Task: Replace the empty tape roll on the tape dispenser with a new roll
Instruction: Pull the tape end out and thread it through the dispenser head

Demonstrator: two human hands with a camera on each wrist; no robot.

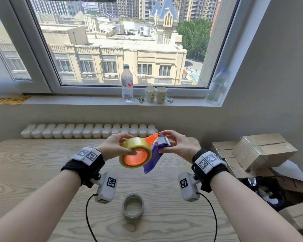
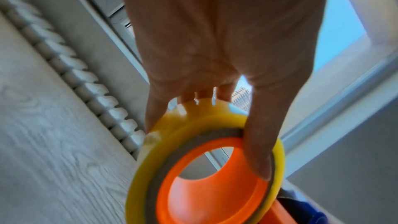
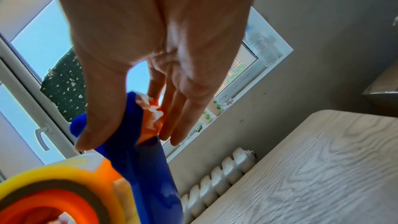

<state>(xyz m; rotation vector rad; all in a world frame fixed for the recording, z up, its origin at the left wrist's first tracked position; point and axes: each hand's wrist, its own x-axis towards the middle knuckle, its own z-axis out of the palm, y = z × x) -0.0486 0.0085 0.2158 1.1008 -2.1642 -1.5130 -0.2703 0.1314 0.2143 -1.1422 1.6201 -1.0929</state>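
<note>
From the head view, the empty core (image 1: 133, 206) lies on the tabletop (image 1: 42, 172), so removal looks done. The new roll (image 1: 136, 152) sits over the orange hub of the tape dispenser (image 1: 160, 145), held above the tabletop, left hand (image 1: 115, 146) gripping the roll, right hand (image 1: 175, 143) gripping the blade end. Threading seemingly remains.

Left wrist view: thumb and fingers (image 2: 258, 142) clasp the roll's rim; its bore faces the camera.

Right wrist view: the dispenser's long axis runs from roll to fingers (image 3: 178, 117), which pinch its blue body.

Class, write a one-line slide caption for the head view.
Left hand seats yellow roll on dispenser held by right hand; empty core lies on table.
</note>
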